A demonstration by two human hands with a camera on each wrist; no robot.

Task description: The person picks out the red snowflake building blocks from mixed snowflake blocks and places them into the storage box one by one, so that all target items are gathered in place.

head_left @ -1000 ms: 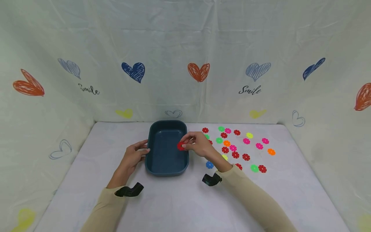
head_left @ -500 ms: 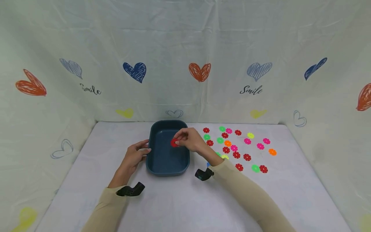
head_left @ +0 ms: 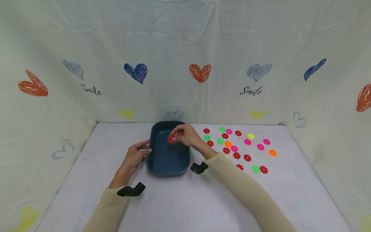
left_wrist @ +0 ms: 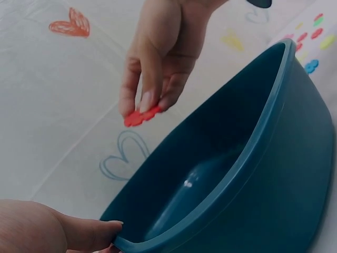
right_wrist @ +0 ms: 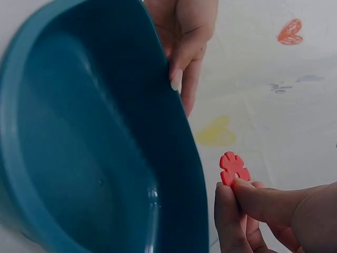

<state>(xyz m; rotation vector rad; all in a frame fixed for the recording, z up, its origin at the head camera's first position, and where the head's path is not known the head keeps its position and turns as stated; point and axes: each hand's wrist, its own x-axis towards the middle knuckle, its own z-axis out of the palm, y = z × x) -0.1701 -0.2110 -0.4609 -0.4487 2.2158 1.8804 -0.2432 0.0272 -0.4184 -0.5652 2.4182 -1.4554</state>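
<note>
A dark teal plastic basin (head_left: 168, 162) stands on the white table. My left hand (head_left: 135, 155) grips its left wall, thumb over the rim and fingers outside, as the left wrist view confirms with the thumb (left_wrist: 95, 232) on the edge. Between the thumb and fingers of my right hand (head_left: 188, 135) is a red notched plastic disc (head_left: 171, 139), held above the basin's far half. Seen from the right wrist, the red disc (right_wrist: 233, 167) is pinched at its lower edge. The basin's inside shows no discs in the head view.
Several loose notched discs lie flat right of the basin, among them an orange disc (head_left: 272, 152), a green disc (head_left: 256, 169) and a yellow disc (head_left: 250, 136). My right forearm covers part of that area. A white curtain (head_left: 174, 48) with printed hearts hangs behind the table.
My right hand has moved left and away from me over the basin, carrying the red disc. The left hand keeps its hold on the rim, and the basin stays in place.
</note>
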